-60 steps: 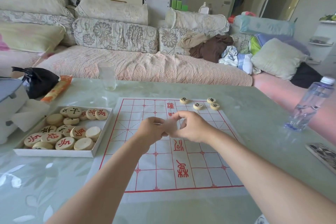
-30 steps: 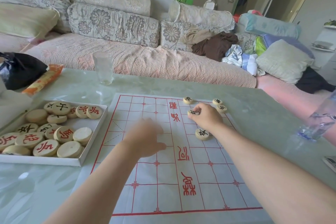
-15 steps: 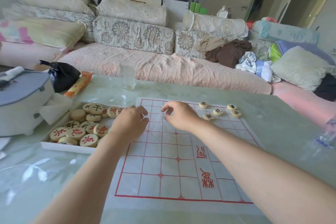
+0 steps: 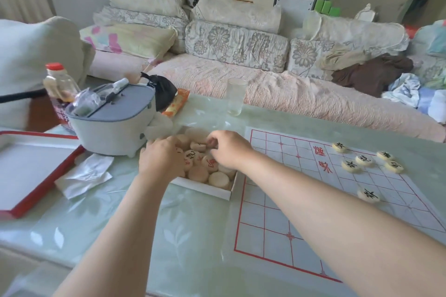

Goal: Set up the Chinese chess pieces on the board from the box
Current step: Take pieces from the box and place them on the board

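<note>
The left hand (image 4: 161, 159) and right hand (image 4: 226, 149) both curl into the box (image 4: 205, 191); whether either grips a piece, I cannot tell. Crowded so, they could flick pieces (image 4: 218, 179) over the low rim. Six more lie on the board (image 4: 277, 212), right. The pot (image 4: 108, 128) hems the box's far left; a glass (image 4: 236, 96) stands beyond

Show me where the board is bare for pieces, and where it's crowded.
Bare: the board squares between the box and the red characters, and its near corner below the right forearm. Crowded: six pieces at the far right, and the box, where the left hand and right hand reach in.
</note>
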Demonstrator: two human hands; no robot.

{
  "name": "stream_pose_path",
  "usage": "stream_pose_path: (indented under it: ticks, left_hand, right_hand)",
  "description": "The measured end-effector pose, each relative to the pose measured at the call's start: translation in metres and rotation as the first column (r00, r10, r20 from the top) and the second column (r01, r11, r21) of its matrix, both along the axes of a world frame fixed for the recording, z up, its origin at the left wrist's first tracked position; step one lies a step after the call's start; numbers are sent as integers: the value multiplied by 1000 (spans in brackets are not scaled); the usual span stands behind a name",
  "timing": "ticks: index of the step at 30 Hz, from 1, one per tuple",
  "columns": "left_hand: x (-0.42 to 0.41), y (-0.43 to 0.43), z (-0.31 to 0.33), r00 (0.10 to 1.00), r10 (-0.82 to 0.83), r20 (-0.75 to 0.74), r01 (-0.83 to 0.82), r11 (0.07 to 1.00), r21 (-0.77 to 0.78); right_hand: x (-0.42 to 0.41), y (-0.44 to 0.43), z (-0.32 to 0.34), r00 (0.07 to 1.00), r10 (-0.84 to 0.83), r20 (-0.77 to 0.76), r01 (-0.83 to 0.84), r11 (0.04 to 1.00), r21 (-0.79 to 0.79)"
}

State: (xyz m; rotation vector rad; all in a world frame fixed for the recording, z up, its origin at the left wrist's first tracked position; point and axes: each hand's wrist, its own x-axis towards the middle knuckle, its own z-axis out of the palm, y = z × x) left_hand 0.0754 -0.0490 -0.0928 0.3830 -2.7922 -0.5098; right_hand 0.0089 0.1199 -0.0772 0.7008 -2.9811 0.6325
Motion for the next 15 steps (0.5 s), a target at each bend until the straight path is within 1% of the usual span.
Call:
stream_pose_path:
  ticks: [4, 7, 11, 13, 15]
  left_hand:
    - [-2, -8, -4, 998, -27, 49, 27, 1000, -6]
    - [-4, -9, -2, 997, -46, 62, 46, 999, 0]
    - [-9, -11, -4, 998, -48, 46, 47, 998, 35]
    - [-13, -13, -5, 997, -52, 48, 48, 996, 79]
    - [-18, -13, -6, 999, -54, 9, 51, 986, 158]
  right_hand:
    - [-17, -25, -4, 998, -25, -61, 26, 1000, 14]
    - [-31, -38, -6, 999, -6, -42, 8, 998, 64]
    - [-45, -46, -9, 1000, -22, -12, 24, 992, 124]
    - [-47, -47, -8, 999, -33, -14, 34, 994, 99]
    - [-46, -45, -4, 999, -21, -37, 22, 1000, 22]
